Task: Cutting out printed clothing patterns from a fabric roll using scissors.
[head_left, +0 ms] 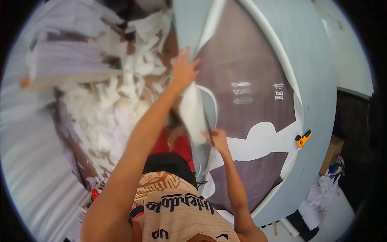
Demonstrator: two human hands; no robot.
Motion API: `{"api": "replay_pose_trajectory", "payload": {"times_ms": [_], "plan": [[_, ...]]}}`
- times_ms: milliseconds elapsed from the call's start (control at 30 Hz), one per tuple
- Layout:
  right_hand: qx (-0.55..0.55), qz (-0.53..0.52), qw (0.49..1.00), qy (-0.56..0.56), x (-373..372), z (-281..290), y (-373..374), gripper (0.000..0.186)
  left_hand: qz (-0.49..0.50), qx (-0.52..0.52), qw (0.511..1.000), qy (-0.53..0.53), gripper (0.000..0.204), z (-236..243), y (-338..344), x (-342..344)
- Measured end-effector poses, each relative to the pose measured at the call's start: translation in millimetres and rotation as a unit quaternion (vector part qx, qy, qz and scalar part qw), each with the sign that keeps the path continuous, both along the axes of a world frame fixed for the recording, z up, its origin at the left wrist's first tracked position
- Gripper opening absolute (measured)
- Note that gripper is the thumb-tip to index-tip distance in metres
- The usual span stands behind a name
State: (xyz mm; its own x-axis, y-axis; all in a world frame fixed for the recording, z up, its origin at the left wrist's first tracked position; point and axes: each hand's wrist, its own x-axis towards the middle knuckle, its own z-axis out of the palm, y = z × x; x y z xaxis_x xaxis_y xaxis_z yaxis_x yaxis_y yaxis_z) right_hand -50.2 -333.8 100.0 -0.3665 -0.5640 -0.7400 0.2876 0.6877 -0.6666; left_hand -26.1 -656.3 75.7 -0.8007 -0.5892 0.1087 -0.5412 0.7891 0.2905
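A large sheet of fabric point(246, 52) printed dark maroon with white edges lies on a grey-blue table. My right hand point(219, 139) is closed around a dark pair of scissors point(210, 135), its slim blades pointing away from me at the sheet's left side. Up near that same side, my left hand point(185, 69) is spread open and touches or hovers just over the edge; blur hides which. Between the two hands a white strip point(191, 107) hangs down off the table's left edge.
On the table's right lies an orange and black hand tool point(303, 139). White scraps point(117, 117) heap up left of the table. Stacked pale sheets point(72, 60) sit at the far left. More crumpled white cloth point(318, 199) and a cardboard box point(332, 153) are at lower right.
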Motion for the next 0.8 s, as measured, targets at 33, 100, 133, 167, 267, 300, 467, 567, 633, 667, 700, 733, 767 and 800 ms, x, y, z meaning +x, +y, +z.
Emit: {"api": "replay_pose_trajectory", "payload": {"times_ms": [33, 100, 133, 167, 267, 300, 467, 567, 633, 667, 700, 733, 767, 800], "plan": [[0.003, -0.01, 1.0, -0.02, 1.9, 6.6, 0.4, 0.052, 0.012, 0.032, 0.999, -0.023, 0.067, -3.2, -13.5, -0.4], [0.007, -0.029, 0.999, -0.04, 11.5, 18.9, 1.0, 0.05, 0.004, 0.043, 0.999, -0.025, 0.084, -17.0, -37.7, 13.2], [-0.005, -0.034, 0.997, -0.068, 14.3, 20.6, 3.6, 0.045, 0.037, 0.109, 0.993, -0.037, 0.092, -19.4, -42.8, 15.4], [-0.022, -0.035, 0.995, -0.094, 13.6, 17.8, 0.7, 0.04, 0.075, 0.17, 0.981, -0.048, 0.1, -22.2, -52.5, 15.7], [-0.054, -0.057, 0.992, -0.094, 28.6, 10.2, -8.8, 0.039, 0.026, 0.212, 0.977, -0.003, 0.107, -35.7, -69.7, 31.6], [-0.063, -0.067, 0.991, -0.103, 30.8, 9.4, -13.6, 0.04, 0.014, 0.231, 0.973, 0.023, 0.111, -40.3, -73.0, 34.6], [-0.031, -0.068, 0.995, -0.07, 26.4, 4.2, -39.1, 0.043, -0.079, 0.196, 0.976, 0.06, 0.099, -48.4, -80.9, 32.3], [-0.035, -0.091, 0.991, -0.092, 23.5, -1.6, -50.1, 0.038, -0.071, 0.219, 0.973, 0.021, 0.102, -55.8, -87.4, 40.2], [-0.053, -0.088, 0.992, -0.074, 22.2, 1.6, -59.7, 0.037, -0.078, 0.248, 0.966, 0.011, 0.109, -60.6, -92.7, 48.1], [-0.048, -0.088, 0.992, -0.078, 22.9, 2.4, -60.1, 0.037, -0.077, 0.253, 0.964, 0.007, 0.109, -58.7, -91.2, 50.6], [-0.028, -0.062, 0.995, -0.066, 22.8, 2.5, -58.0, 0.037, -0.096, 0.297, 0.95, -0.005, 0.116, -53.4, -89.8, 48.1], [-0.007, -0.036, 0.998, -0.054, 23.1, 2.6, -55.8, 0.039, -0.115, 0.341, 0.933, -0.017, 0.123, -48.0, -87.0, 46.0], [-0.005, -0.033, 0.998, -0.057, 23.6, 2.3, -56.5, 0.039, -0.111, 0.343, 0.933, -0.018, 0.123, -47.7, -88.4, 48.5], [-0.023, -0.04, 0.997, -0.064, 24.2, 2.1, -56.7, 0.038, -0.119, 0.352, 0.928, -0.026, 0.129, -47.8, -90.6, 49.7]]}}
